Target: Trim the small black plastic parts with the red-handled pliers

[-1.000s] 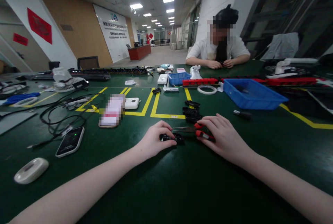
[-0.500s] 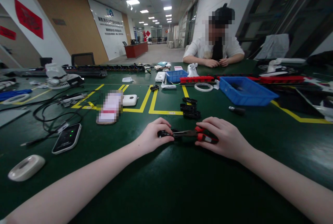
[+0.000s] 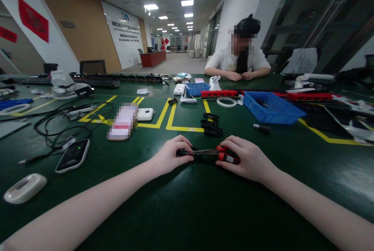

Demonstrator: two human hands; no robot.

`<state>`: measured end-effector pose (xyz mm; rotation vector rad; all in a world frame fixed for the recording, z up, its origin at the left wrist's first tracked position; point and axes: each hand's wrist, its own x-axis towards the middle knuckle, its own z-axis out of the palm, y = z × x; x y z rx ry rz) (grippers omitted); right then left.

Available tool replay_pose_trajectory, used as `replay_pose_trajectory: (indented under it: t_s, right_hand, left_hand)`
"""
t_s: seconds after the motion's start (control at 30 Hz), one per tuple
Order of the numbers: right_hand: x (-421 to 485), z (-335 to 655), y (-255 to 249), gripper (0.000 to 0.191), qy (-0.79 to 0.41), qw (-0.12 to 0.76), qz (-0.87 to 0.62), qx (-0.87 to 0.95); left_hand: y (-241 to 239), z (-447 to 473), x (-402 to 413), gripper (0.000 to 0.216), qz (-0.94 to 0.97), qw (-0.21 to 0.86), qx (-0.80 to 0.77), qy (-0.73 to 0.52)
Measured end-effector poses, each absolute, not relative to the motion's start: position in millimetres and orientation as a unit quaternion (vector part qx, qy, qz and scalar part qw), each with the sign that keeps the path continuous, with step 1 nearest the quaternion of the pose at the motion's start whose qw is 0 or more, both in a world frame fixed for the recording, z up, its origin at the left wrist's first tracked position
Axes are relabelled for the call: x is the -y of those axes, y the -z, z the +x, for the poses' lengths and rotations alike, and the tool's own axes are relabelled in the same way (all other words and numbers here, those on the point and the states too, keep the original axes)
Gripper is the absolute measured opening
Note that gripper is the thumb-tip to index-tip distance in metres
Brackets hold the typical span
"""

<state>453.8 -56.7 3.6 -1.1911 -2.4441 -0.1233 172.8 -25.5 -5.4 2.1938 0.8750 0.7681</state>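
My left hand (image 3: pixel 172 154) pinches a small black part (image 3: pixel 182 152) between thumb and fingers; its exact kind is hard to make out. Red-handled pliers (image 3: pixel 223 157) are held in my right hand (image 3: pixel 248 159), the fingers round the grips. Their long, narrow jaws point left and meet the black part beside my left fingertips. Whether the jaws are clamped on it or only touch it, I cannot tell. Just beyond my hands lie several small black parts (image 3: pixel 212 127) in a cluster on the green table (image 3: pixel 187 212).
To the right stand a blue bin (image 3: pixel 274 113) and a short black cylinder (image 3: pixel 262 128). On the left lie a phone (image 3: pixel 122 122), a white-edged device (image 3: pixel 73 155), a white oval object (image 3: pixel 25 188) and tangled black cables (image 3: pixel 43 130). Across the table sits a person (image 3: pixel 238 62).
The view has shifted slightly. Both hands keep their grips, and the pliers stay at the black part with their handles a little closer to my left hand.
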Motion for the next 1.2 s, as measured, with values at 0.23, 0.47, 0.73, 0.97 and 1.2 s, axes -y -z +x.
replay_pose_trajectory:
  t_s: [0.23, 0.47, 0.73, 0.97, 1.2]
  right_hand:
    - [52.8, 456.9, 1.6, 0.039, 0.037, 0.203, -0.422, 0.883]
    - [51.4, 459.0, 8.3, 0.040, 0.056, 0.191, -0.415, 0.888]
    - [54.7, 453.3, -1.9, 0.040, 0.061, 0.170, -0.429, 0.885]
    - [55.5, 451.5, -4.3, 0.034, 0.064, 0.163, -0.453, 0.874]
    - [53.6, 454.4, -1.2, 0.035, 0.068, 0.171, -0.449, 0.874]
  left_hand:
    - [4.5, 172.3, 27.1, 0.005, 0.840, 0.316, -0.324, -0.299]
    - [4.3, 172.3, 27.9, 0.005, 0.841, 0.321, -0.318, -0.297]
    - [9.3, 172.0, 24.5, 0.009, 0.844, 0.322, -0.305, -0.303]
    - [10.3, 172.7, 24.9, 0.015, 0.849, 0.306, -0.318, -0.291]
    - [10.7, 173.4, 25.1, 0.011, 0.849, 0.299, -0.323, -0.291]
